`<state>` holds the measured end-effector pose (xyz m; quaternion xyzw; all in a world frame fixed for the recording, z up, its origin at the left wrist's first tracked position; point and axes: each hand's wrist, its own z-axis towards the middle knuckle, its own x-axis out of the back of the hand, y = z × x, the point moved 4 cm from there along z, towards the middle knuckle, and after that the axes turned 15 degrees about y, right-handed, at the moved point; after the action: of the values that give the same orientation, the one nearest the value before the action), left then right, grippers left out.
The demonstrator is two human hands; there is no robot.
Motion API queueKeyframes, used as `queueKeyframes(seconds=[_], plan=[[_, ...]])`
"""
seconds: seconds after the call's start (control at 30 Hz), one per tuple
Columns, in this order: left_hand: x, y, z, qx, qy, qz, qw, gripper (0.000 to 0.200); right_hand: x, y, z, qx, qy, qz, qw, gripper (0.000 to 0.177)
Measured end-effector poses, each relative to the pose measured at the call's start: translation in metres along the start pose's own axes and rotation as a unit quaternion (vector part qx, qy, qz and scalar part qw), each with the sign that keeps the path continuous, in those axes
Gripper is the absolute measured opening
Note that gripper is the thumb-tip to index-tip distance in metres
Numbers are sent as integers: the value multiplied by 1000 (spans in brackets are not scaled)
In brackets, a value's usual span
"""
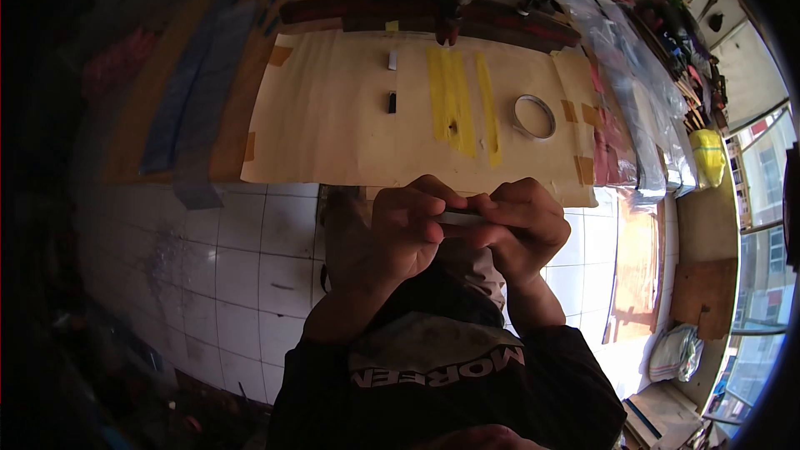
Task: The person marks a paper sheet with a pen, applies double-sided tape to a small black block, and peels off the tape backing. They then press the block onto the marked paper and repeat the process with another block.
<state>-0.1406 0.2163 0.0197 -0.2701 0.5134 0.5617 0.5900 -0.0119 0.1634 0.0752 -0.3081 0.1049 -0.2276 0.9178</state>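
Note:
Between my two hands, just in front of the table's near edge, is a small flat strip (460, 217), grey on its upper face. My left hand (410, 229) pinches its left end with thumb and fingers. At the right end, my right hand (521, 225) grips it the same way. The fingers cover both ends, so its full shape is hidden. Beyond the hands, a small white piece (392, 60) and a small black piece (392, 102) lie on the brown paper (325, 117). A roll of tape (534, 117) rests on the paper's right part.
Yellow tape strips (450, 104) run across the paper. A dark red metal frame (433, 12) stands along the table's far side. Clear plastic sheeting (637, 92) lies at the right, a blue-grey strip (208, 100) at the left. A yellow bag (707, 158) is farther right.

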Motion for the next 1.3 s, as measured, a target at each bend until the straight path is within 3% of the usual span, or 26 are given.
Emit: queueKeyframes(seconds=[0.2,0.33,0.47,0.53,0.67,0.73,0.8,0.87,0.93,1.03,1.07,1.13,1.17,1.23,1.3], plan=[[8,-2,0,52,-26,-38,998,30,-1,14,-2,-88,-23,161,983,40],[9,0,-2,64,0,-53,997,32,-3,13,-3,-105,-47,174,978,42],[3,-1,-6,78,19,-24,996,29,3,18,-9,-115,9,168,979,37],[0,0,-8,31,-35,65,997,26,5,23,-15,-145,29,176,973,35],[0,-6,-13,63,-27,27,997,23,7,25,-16,-133,15,214,968,32],[-1,-9,-15,22,17,-5,1000,24,7,22,-20,-112,2,210,971,33],[-2,-11,-18,-1,23,39,999,25,9,20,-30,-142,104,175,969,37],[0,-13,-19,-26,29,82,996,27,5,20,-29,-106,125,167,972,36],[0,-9,-19,-95,5,229,969,29,4,20,-28,-71,146,159,974,35],[-9,-5,-13,-135,-25,260,956,30,1,25,-29,-92,153,191,965,29],[-7,-5,-11,-133,-24,261,956,30,0,28,-30,-139,155,222,952,29],[-9,-2,-11,-221,-70,396,889,29,-2,33,-36,-188,159,252,936,28],[-10,-2,-10,-220,-69,397,889,29,-3,38,-39,-227,170,267,921,29],[-19,3,-7,-298,-68,491,815,26,-3,43,-39,-265,176,283,905,29],[-23,6,-1,-312,-60,534,783,24,-3,46,-34,-293,191,252,902,24]])
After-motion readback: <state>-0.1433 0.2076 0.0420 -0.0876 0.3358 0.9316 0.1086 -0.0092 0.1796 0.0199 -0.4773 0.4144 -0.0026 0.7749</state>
